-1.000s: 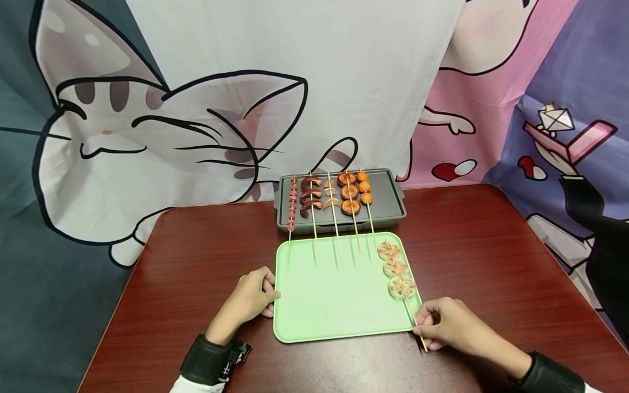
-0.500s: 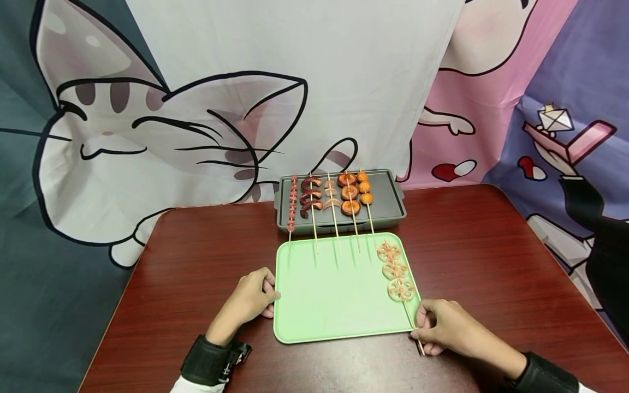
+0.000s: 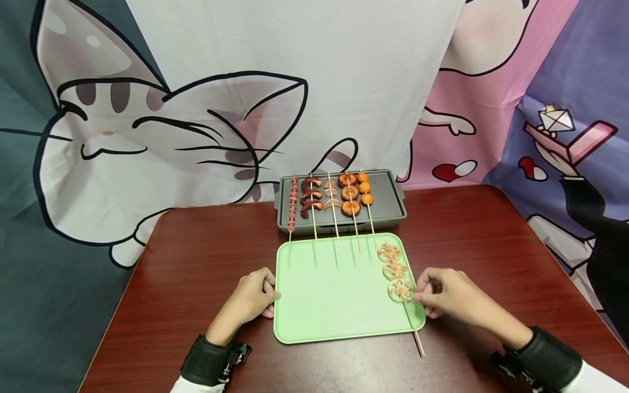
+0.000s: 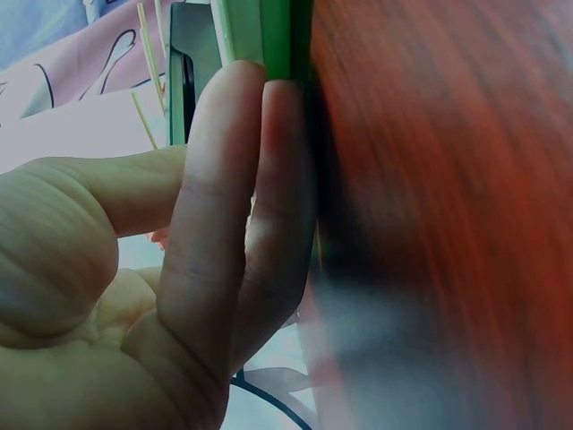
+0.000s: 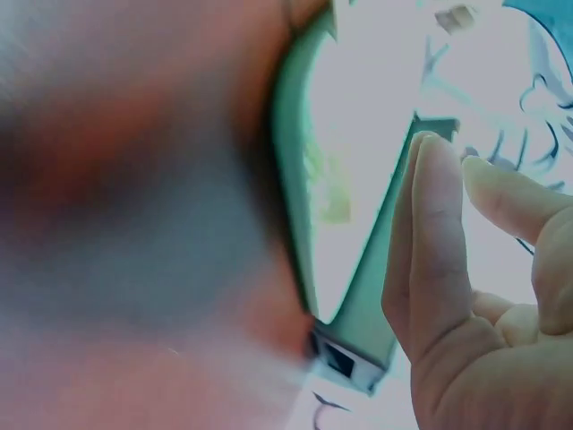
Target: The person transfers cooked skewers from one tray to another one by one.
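Observation:
A lotus-root skewer with three slices lies along the right side of the light green tray, its stick reaching past the tray's front edge onto the table. My right hand is beside the lowest slice, fingertips at its edge. In the right wrist view the right hand has thumb and forefinger apart with nothing between them, next to the tray. My left hand rests against the tray's left rim. The left wrist view shows the left hand with straight fingers laid along the tray.
A dark grey grill pan stands behind the tray and holds several skewers of sausage, mushroom and ball pieces, with sticks overhanging the tray's far edge. The table is dark red wood. A cartoon-printed cloth hangs behind it.
My right hand let go of the skewer's stick end at the tray's front right corner and moved up to the lowest lotus slice. The skewer shifted slightly. The left hand stayed put.

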A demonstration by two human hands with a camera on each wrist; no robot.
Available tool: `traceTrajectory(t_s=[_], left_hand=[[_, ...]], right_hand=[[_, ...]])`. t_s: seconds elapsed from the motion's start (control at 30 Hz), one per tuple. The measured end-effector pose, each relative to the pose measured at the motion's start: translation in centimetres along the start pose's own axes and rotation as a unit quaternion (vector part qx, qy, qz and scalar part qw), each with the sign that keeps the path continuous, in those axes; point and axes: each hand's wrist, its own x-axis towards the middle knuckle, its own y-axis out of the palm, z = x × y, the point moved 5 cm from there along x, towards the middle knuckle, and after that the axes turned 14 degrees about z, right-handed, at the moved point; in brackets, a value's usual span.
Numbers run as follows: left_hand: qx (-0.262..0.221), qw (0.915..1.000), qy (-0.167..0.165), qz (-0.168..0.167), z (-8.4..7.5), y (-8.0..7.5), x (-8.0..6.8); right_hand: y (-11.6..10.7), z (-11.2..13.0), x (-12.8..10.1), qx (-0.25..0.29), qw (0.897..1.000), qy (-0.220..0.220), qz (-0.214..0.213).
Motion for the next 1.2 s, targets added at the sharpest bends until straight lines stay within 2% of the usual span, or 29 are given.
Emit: traceTrajectory(t_s=[0.23, 0.4, 0.6, 0.83, 1.07, 1.2], left_hand=[[0.001, 1.0000, 0.000, 0.000, 0.0, 0.0, 0.0], [0.002, 1.0000, 0.001, 0.001, -0.1, 0.0, 0.0], [0.007, 1.0000, 0.000, 0.002, -0.2, 0.0, 0.1], [0.005, 1.0000, 0.000, 0.003, -0.2, 0.0, 0.1], [0.001, 1.0000, 0.001, 0.002, -0.1, 0.0, 0.1], [0.004, 1.0000, 0.002, 0.002, -0.1, 0.1, 0.0]], right_hand=[[-2.7, 1.6, 2.1, 0.018, 0.999, -0.017, -0.022], [-3.5, 2.2, 3.9, 0.039, 0.998, -0.037, -0.019], [-3.8, 2.0, 6.1, 0.087, 0.996, -0.025, -0.009], [-3.9, 1.1, 8.3, 0.204, 0.979, -0.022, 0.019], [-3.8, 0.6, 9.8, 0.247, 0.968, -0.024, 0.030], [-3.5, 0.8, 10.5, 0.281, 0.958, -0.040, 0.039]])
